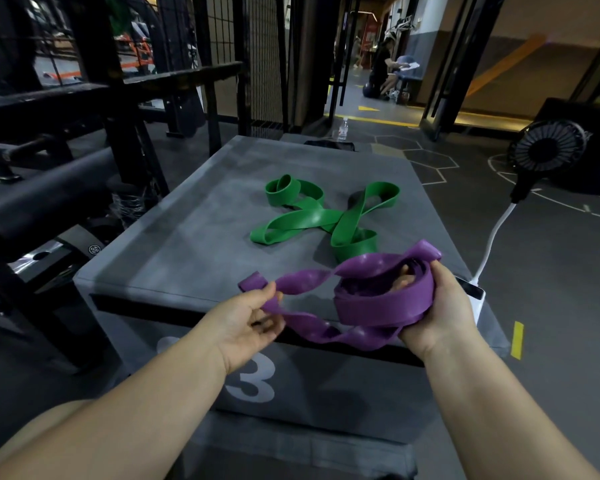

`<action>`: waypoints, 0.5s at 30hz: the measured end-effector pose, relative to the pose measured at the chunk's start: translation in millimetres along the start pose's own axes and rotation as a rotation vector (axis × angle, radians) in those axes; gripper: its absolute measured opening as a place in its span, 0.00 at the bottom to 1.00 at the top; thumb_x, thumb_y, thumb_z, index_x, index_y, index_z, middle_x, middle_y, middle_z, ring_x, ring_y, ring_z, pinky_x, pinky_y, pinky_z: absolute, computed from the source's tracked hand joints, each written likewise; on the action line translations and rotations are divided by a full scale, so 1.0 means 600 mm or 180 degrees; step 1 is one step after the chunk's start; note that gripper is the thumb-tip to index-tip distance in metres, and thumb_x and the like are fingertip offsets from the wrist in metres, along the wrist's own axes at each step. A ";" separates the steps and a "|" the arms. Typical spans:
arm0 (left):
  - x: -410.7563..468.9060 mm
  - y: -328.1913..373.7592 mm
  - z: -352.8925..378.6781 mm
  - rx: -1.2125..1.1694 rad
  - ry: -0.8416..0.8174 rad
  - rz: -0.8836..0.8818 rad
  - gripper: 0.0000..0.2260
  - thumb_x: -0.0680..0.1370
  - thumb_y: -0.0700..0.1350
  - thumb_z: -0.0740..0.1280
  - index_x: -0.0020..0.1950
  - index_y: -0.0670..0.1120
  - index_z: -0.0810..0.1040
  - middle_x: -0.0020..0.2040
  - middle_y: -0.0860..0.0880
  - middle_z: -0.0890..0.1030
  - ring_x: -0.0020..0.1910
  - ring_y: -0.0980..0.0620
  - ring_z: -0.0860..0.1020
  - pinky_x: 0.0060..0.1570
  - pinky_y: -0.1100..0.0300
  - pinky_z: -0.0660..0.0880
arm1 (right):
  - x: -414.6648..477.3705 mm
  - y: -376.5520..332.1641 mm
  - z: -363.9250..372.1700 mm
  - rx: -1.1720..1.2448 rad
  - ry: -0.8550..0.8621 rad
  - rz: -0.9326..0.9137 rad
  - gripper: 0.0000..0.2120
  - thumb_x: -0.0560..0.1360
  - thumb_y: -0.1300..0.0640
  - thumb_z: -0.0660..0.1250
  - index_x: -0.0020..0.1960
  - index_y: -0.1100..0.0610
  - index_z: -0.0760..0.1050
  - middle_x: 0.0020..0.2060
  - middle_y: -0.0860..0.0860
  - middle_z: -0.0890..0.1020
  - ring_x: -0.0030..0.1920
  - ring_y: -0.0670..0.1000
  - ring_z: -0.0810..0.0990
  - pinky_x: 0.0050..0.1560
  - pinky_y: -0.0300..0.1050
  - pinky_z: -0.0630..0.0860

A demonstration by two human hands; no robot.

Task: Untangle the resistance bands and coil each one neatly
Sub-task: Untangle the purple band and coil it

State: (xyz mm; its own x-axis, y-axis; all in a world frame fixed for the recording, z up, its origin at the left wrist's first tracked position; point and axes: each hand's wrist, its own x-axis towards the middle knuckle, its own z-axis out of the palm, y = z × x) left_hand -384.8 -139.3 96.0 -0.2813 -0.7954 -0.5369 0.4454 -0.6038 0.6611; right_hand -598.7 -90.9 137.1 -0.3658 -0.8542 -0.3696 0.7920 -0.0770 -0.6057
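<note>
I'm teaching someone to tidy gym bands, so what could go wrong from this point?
1. The purple band runs twisted between the left hand and the right hand; wound on like that, the twists may get locked into the coil.
2. The loops in the right hand look uneven; a slack grip could let them spring open.
3. The green band lies tangled on the box just beyond; a dropped loop might catch in it.

The person's left hand [246, 323] and right hand [437, 306] are bare. So are both forearms along their whole visible length, from the wrists to the lower edge of the view. The forearms are smooth and rounded, narrowing toward the wrists. The fingertips are partly hidden, so the nails cannot be made out.
</note>
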 end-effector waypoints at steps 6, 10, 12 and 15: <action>-0.006 0.026 -0.005 -0.0654 -0.0195 0.0123 0.04 0.76 0.31 0.63 0.47 0.37 0.76 0.37 0.44 0.80 0.40 0.51 0.80 0.45 0.51 0.78 | -0.014 0.002 0.000 -0.0385 -0.0180 0.0149 0.09 0.75 0.52 0.66 0.38 0.54 0.76 0.29 0.47 0.74 0.24 0.44 0.71 0.34 0.38 0.73; -0.018 0.047 -0.016 -0.0814 -0.0499 0.0088 0.05 0.69 0.35 0.67 0.44 0.41 0.76 0.36 0.45 0.81 0.36 0.50 0.81 0.43 0.51 0.80 | -0.013 -0.011 -0.001 -0.0263 -0.0228 0.0196 0.08 0.76 0.53 0.66 0.41 0.56 0.77 0.31 0.48 0.75 0.24 0.44 0.71 0.24 0.36 0.71; -0.027 0.048 -0.019 -0.0535 -0.0774 -0.0051 0.09 0.64 0.37 0.74 0.42 0.42 0.78 0.36 0.45 0.80 0.34 0.51 0.80 0.43 0.51 0.80 | -0.013 -0.019 0.000 -0.0257 -0.0237 0.0133 0.09 0.76 0.54 0.65 0.39 0.56 0.77 0.30 0.48 0.74 0.23 0.44 0.70 0.24 0.36 0.70; -0.032 0.044 -0.022 -0.0088 -0.0885 -0.0110 0.09 0.67 0.37 0.70 0.46 0.39 0.78 0.37 0.43 0.80 0.35 0.48 0.82 0.43 0.50 0.80 | -0.012 -0.029 -0.002 -0.0259 -0.0208 0.0049 0.12 0.77 0.53 0.64 0.37 0.56 0.75 0.29 0.48 0.72 0.22 0.45 0.69 0.23 0.35 0.70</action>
State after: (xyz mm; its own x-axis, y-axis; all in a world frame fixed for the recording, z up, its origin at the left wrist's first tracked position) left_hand -356.6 -139.1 116.8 -0.5175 -0.7607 -0.3917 0.4536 -0.6321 0.6283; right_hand -610.7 -82.8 149.4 -0.3191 -0.8869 -0.3340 0.7539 -0.0240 -0.6565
